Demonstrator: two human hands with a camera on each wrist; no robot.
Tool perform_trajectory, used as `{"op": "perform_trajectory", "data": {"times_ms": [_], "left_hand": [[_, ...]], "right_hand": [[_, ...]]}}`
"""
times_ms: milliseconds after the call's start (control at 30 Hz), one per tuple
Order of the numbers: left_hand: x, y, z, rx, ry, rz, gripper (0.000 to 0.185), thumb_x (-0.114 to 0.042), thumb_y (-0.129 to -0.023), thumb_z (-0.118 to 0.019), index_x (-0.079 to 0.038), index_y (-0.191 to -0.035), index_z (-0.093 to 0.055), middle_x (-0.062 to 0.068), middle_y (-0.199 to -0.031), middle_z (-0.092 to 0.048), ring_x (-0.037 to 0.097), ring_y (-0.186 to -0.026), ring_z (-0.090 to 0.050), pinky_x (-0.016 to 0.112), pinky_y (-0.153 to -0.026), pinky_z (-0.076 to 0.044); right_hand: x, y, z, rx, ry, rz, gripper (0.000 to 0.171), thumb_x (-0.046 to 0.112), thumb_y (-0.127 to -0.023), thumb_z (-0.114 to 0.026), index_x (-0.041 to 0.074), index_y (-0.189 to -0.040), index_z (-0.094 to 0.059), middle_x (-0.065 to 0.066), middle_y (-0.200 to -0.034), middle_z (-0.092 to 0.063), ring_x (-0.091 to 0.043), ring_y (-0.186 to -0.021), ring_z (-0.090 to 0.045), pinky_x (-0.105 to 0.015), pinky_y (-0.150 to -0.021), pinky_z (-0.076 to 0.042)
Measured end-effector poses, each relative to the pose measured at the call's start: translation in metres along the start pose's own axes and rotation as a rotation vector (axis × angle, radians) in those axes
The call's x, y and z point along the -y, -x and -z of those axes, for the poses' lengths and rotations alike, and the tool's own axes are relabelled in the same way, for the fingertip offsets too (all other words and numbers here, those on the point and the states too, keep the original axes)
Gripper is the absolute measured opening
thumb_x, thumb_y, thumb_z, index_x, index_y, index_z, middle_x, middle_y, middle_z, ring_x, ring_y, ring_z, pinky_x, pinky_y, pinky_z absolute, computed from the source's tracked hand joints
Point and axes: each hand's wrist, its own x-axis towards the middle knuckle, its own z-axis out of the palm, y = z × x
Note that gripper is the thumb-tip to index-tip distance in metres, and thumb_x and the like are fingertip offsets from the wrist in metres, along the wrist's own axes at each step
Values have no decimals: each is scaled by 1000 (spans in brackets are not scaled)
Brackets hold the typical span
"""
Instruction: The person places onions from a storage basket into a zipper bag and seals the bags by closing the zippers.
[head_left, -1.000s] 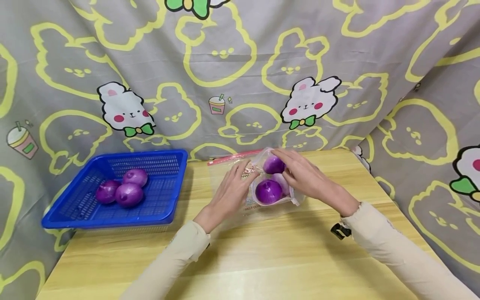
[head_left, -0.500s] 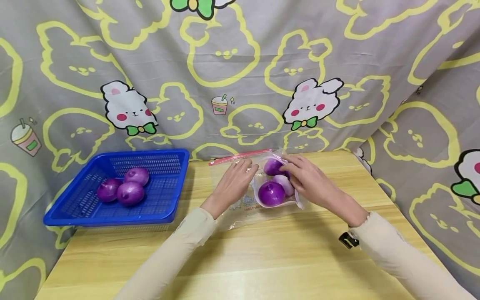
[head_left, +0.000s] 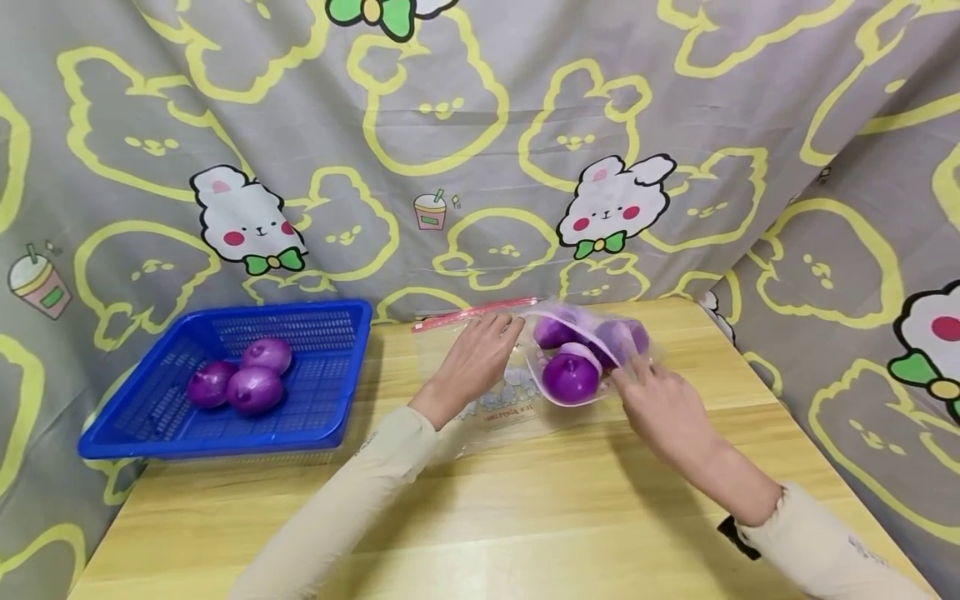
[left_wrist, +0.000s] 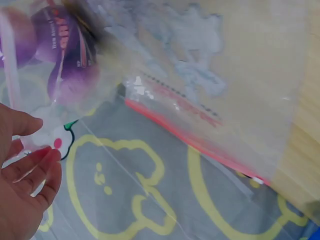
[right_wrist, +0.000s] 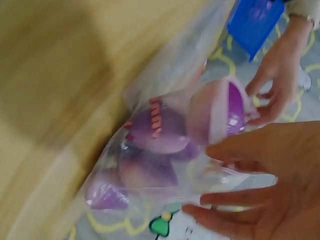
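A clear zip bag (head_left: 510,404) lies on the wooden table (head_left: 525,517), with its red zip strip (head_left: 472,310) at the far side. Several purple onions (head_left: 570,377) sit bunched in its right end. My left hand (head_left: 480,354) rests flat on the bag's left part near the opening, fingers straight. In the left wrist view the left hand (left_wrist: 25,175) shows relaxed fingers beside the bag film (left_wrist: 200,75). My right hand (head_left: 652,396) lies just right of the onions, its fingertips at the bag's edge. In the right wrist view its fingers (right_wrist: 225,200) are spread against the bag (right_wrist: 165,100).
A blue plastic basket (head_left: 210,446) stands on the table's left end with three purple onions (head_left: 255,387) inside. A grey cartoon-print cloth (head_left: 480,167) hangs behind and along the right side. Bare wood stretches in front of the bag.
My right hand has drawn back off the onions toward me and to the right. The bagged onions have shifted right. My left hand has stayed on the bag.
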Motion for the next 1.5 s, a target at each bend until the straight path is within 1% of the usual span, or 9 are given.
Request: {"op": "perform_trajectory", "data": {"times_ms": [67,167,367,533,767,900,1033,1300,1500], "left_hand": [[0,-6,0,-18,-6,14,35,2,-89,-59,-3,-123,-56,10,-106,-63,26,-94,-60,36,-79,-51],[1,-15,1,-62,-10,48,35,3,-90,-57,-2,-125,-56,10,-108,-64,25,-91,-62,34,-73,-52],[6,-31,19,-167,120,108,32,-2,-96,-54,0,-128,-56,12,-109,-66,26,-93,-65,35,-71,-57],[8,-36,54,-262,310,120,29,-3,-96,-61,2,-124,-61,13,-109,-65,25,-96,-65,33,-78,-57],[12,-33,115,-423,632,31,14,1,-96,-61,3,-110,-64,12,-94,-67,17,-76,-61,25,-70,-53],[18,-23,148,-455,906,81,23,6,-93,-62,1,-116,-57,11,-86,-68,17,-71,-61,28,-68,-53],[23,-9,166,-450,1112,165,29,9,-94,-59,2,-122,-51,11,-82,-66,24,-75,-62,30,-72,-53],[28,25,152,-428,1070,324,22,4,-95,-60,1,-117,-57,14,-84,-67,19,-75,-62,23,-67,-49],[32,51,138,-446,943,412,18,2,-94,-64,0,-112,-63,11,-83,-70,20,-75,-65,20,-72,-52]], "right_hand": [[-7,-5,4,-6,-20,-29,16,-9,-74,-67,-1,-85,-58,-17,-77,-58,-30,-55,-54,-40,-38,-46],[-19,-15,15,-25,-55,-71,9,-9,-80,-60,-2,-85,-56,-13,-68,-56,-29,-51,-52,-41,-36,-44],[-41,-34,45,-308,-31,-106,13,1,-93,-52,-2,-81,-53,-14,-62,-53,-32,-48,-46,-46,-37,-39],[-50,-44,73,-464,-100,-127,8,1,-94,-59,-6,-95,-63,-21,-78,-65,-39,-59,-56,-51,-51,-45],[-54,-42,108,-510,-200,-172,14,0,-95,-61,-11,-103,-60,-25,-90,-64,-38,-74,-63,-43,-61,-43],[-55,-38,117,-494,-251,-182,14,-4,-91,-63,-10,-103,-60,-23,-91,-63,-34,-74,-62,-33,-63,-36],[-50,-35,118,-469,-301,-168,15,-9,-88,-65,-9,-102,-60,-21,-90,-63,-31,-76,-61,-25,-67,-36],[-29,-30,108,-502,-582,-193,29,-13,-82,-71,-11,-109,-61,-14,-97,-67,5,-83,-55,-8,-77,-42],[-7,-38,100,-488,-825,-179,32,-28,-71,-71,-11,-97,-66,-13,-86,-65,-5,-77,-59,-14,-75,-47]]}}
